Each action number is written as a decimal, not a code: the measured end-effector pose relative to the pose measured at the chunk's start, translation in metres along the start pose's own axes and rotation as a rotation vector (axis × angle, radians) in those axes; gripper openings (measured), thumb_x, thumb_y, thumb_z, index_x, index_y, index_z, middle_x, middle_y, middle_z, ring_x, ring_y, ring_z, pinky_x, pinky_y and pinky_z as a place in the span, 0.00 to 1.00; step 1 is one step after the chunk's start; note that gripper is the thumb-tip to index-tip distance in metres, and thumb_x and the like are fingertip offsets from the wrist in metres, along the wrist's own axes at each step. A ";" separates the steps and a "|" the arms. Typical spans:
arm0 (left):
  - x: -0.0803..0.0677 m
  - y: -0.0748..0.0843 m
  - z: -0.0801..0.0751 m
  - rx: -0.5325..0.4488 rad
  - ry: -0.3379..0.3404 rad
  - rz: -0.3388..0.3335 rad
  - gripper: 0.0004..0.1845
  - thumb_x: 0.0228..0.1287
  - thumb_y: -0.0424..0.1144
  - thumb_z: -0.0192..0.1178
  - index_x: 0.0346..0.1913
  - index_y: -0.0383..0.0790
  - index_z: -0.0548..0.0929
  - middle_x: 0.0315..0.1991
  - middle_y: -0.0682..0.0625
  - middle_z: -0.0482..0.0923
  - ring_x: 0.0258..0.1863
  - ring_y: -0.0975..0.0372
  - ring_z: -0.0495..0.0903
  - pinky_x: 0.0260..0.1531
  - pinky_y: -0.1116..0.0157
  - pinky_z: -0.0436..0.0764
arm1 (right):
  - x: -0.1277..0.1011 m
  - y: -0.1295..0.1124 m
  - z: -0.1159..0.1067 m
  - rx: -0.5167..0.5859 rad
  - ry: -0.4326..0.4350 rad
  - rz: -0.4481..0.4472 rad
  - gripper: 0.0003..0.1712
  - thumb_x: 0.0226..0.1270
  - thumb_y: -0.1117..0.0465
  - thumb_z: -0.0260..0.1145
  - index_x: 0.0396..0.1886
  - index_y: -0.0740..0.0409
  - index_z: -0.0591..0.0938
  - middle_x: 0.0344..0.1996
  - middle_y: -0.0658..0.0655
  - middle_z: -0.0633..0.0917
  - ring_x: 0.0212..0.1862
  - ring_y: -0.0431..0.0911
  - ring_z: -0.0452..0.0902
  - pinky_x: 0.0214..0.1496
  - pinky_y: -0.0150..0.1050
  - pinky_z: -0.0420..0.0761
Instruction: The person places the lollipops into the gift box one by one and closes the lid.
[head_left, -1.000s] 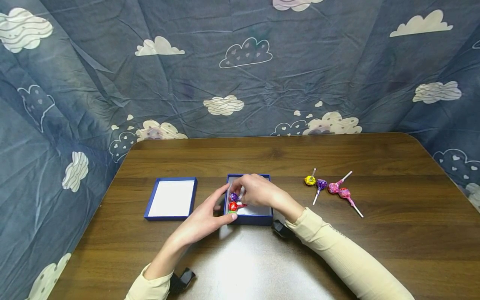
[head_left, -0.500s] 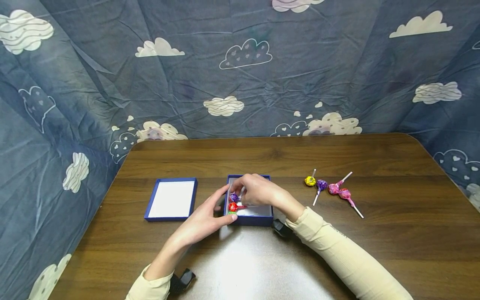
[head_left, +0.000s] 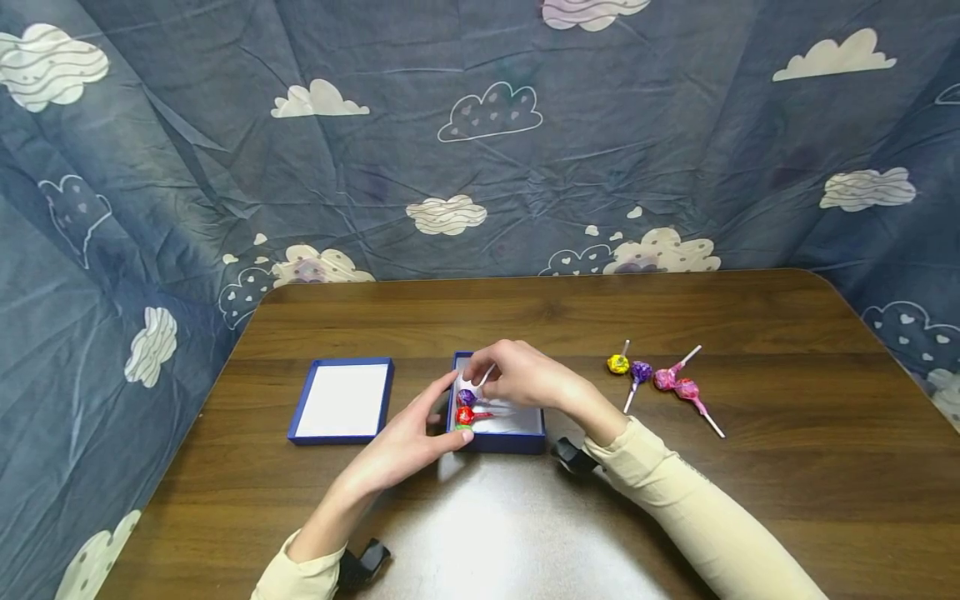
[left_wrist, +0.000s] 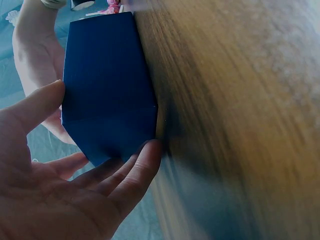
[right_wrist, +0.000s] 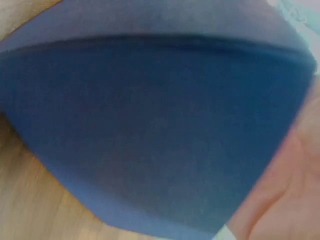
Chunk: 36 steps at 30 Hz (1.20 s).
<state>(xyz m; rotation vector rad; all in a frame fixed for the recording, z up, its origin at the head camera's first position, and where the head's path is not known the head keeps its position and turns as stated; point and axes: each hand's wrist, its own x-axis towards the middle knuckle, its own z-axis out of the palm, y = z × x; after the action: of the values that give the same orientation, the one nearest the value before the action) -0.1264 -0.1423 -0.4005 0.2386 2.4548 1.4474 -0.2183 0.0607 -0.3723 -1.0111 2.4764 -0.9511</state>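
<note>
A blue box (head_left: 510, 442) with a pale inside sits mid-table in the head view. Along its left side lie a purple lollipop (head_left: 467, 397), a red lollipop (head_left: 465, 415) and a green one (head_left: 464, 428), partly covered by my left thumb. My left hand (head_left: 408, 433) holds the box at its left end, thumb at the near corner; the left wrist view shows its fingers (left_wrist: 145, 160) against the blue wall. Over the box, my right hand (head_left: 525, 375) has loosely bent fingers just above the purple lollipop. The box wall (right_wrist: 160, 125) fills most of the right wrist view.
Left of the box lies a shallow blue lid (head_left: 341, 400) with a white inside. To the right are a yellow lollipop (head_left: 618, 364), another purple lollipop (head_left: 641, 372) and two pink ones (head_left: 686, 389). A cloud-patterned cloth (head_left: 495, 175) hangs behind the wooden table (head_left: 787, 400).
My right hand has lifted slightly and shifted right, its fingers coming away from the purple lollipop, which stays in the box. The left hand keeps its place on the box.
</note>
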 end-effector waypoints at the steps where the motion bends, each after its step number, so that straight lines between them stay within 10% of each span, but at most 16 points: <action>1: 0.000 0.000 0.000 0.000 0.002 0.002 0.43 0.62 0.50 0.68 0.77 0.57 0.58 0.75 0.51 0.54 0.61 0.49 0.72 0.56 0.47 0.72 | -0.002 0.000 -0.001 0.005 0.012 -0.004 0.10 0.59 0.70 0.69 0.40 0.57 0.87 0.34 0.49 0.87 0.37 0.42 0.82 0.40 0.36 0.79; 22: 0.001 0.002 0.001 0.029 0.011 -0.031 0.44 0.61 0.50 0.68 0.77 0.57 0.58 0.76 0.47 0.53 0.62 0.47 0.71 0.59 0.44 0.69 | -0.071 0.014 -0.043 0.077 0.289 -0.031 0.08 0.63 0.66 0.70 0.40 0.52 0.86 0.33 0.47 0.85 0.37 0.42 0.81 0.42 0.41 0.81; 36: -0.002 0.004 0.001 0.010 0.015 -0.020 0.43 0.61 0.50 0.68 0.76 0.58 0.59 0.75 0.48 0.54 0.62 0.46 0.71 0.58 0.43 0.69 | -0.109 0.060 -0.074 -0.052 0.251 0.028 0.12 0.66 0.71 0.66 0.42 0.50 0.87 0.37 0.45 0.86 0.41 0.43 0.81 0.43 0.38 0.80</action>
<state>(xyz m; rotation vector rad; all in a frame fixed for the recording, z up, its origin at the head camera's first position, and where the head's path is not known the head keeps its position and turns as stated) -0.1244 -0.1402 -0.3973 0.2051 2.4702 1.4341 -0.2079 0.2037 -0.3557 -0.9196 2.7243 -1.0683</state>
